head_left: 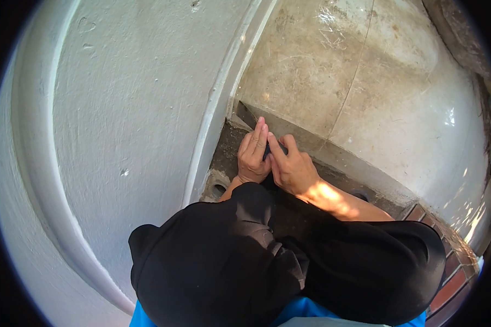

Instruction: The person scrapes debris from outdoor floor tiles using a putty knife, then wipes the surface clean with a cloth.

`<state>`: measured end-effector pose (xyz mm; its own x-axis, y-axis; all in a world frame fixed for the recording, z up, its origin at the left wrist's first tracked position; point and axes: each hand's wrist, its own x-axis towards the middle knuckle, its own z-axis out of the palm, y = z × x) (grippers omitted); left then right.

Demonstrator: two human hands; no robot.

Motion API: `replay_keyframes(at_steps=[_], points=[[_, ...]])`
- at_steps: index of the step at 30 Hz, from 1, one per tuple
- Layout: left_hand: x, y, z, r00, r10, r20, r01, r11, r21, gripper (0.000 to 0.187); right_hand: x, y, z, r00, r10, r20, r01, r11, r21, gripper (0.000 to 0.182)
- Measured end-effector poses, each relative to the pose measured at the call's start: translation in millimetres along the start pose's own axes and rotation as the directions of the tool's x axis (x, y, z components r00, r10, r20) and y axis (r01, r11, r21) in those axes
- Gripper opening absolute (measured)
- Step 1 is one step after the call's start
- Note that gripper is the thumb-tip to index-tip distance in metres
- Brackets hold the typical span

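My two hands meet low in the corner between a painted wall and a smooth cement slab. A flat dark pointed blade (pixel 246 114) sticks out past my left fingertips into that corner. My left hand (pixel 252 156) has its fingers extended close together along this blade. My right hand (pixel 294 168) is curled against a dark piece (pixel 267 151) between the hands, which looks like the handle of the same flat-bladed tool. Most of the handle is hidden by my fingers and thumbs.
The pale painted wall (pixel 142 109) rises on the left. A worn cement slab (pixel 311 76) fills the upper right, its raised edge beside my hands. A round pipe opening (pixel 218 189) sits by my left wrist. Red bricks (pixel 451 286) lie at the right, beyond my black-clad knees (pixel 213 261).
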<state>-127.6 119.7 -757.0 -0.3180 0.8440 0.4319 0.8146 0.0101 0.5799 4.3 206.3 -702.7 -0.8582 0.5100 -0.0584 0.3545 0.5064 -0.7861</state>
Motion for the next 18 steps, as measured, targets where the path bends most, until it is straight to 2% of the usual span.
replay_keyframes(at_steps=[4, 7, 18], points=[[1, -4, 1, 1.0, -0.006, -0.023, 0.006, 1.0, 0.0, 0.056, 6, -4, -3, 0.999, 0.012, 0.039, -0.012, 1.0, -0.012, 0.056], [1, -2, -1, 1.0, 0.006, -0.005, -0.006, 1.0, -0.016, 0.055, -2, -2, -3, 1.0, 0.004, -0.014, -0.004, 1.0, 0.006, 0.056], [1, -7, -1, 0.999, -0.003, -0.04, 0.002, 1.0, -0.025, 0.053, 6, -12, -6, 0.998, 0.036, 0.057, -0.035, 0.999, -0.018, 0.06]])
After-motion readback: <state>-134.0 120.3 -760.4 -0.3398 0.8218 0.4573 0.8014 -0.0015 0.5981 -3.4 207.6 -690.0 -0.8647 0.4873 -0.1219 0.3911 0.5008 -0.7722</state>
